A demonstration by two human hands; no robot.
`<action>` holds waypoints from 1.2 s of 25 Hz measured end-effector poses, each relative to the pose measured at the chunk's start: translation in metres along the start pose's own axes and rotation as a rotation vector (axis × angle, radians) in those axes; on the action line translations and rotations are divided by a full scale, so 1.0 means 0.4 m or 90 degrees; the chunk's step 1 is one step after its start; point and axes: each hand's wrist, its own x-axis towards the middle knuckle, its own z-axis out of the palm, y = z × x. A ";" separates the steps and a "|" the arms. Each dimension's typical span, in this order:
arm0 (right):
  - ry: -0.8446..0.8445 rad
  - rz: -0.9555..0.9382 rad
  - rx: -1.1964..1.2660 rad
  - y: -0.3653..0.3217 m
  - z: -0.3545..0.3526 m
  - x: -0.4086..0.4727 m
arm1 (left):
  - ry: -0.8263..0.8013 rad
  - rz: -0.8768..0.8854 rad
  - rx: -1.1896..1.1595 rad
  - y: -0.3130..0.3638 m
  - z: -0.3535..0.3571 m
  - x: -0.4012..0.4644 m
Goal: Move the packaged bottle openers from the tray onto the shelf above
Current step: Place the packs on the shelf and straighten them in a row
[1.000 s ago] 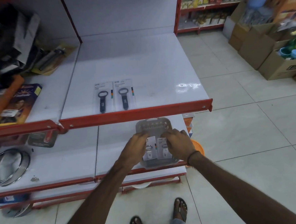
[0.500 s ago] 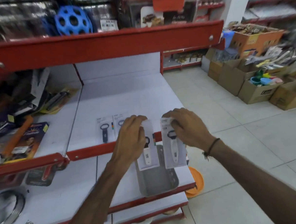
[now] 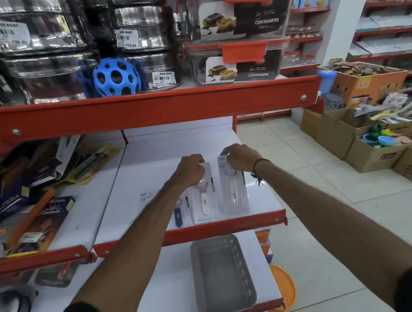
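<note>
The tray (image 3: pixel 222 276) sat empty below my hands. My left hand (image 3: pixel 189 170) pinched one white pack (image 3: pixel 203 195) by its top, my right hand (image 3: pixel 241 157) another pack (image 3: pixel 234 190), both lying on the shelf (image 3: pixel 149 164). Their lower ends neared the lip; I judged a careless release could slide them off.

Packaged openers (image 3: pixel 217 191) on shelf (image 3: pixel 152 164) (tray (image 3: pixel 220 276) below).

Red-edged shelving (image 3: pixel 148 108), tiled floor (image 3: pixel 325 196), cardboard boxes (image 3: pixel 370 154)
</note>
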 end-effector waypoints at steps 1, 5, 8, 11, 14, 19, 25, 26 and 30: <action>-0.029 -0.003 -0.023 0.007 0.018 0.010 | -0.028 -0.005 0.015 -0.013 0.012 0.005; -0.009 -0.027 -0.090 0.029 0.056 0.004 | -0.068 0.014 0.138 -0.066 0.020 -0.002; 0.081 -0.078 -0.064 0.007 0.070 -0.020 | -0.051 0.031 0.111 -0.109 -0.028 -0.034; 0.085 -0.141 -0.018 -0.056 0.103 -0.040 | -0.056 0.030 0.084 -0.168 -0.091 -0.088; 0.023 -0.183 -0.014 -0.130 0.154 -0.057 | -0.050 -0.004 0.078 -0.227 -0.147 -0.149; -0.122 -0.238 -0.085 -0.205 0.209 -0.074 | -0.077 -0.048 0.089 -0.276 -0.200 -0.225; -0.245 -0.217 -0.119 -0.201 0.241 -0.086 | -0.261 -0.083 0.187 -0.331 -0.209 -0.274; -0.232 -0.220 -0.126 -0.199 0.246 -0.087 | -0.252 -0.081 0.171 -0.338 -0.207 -0.275; -0.196 -0.211 -0.138 -0.200 0.259 -0.090 | -0.240 -0.062 0.181 -0.348 -0.205 -0.266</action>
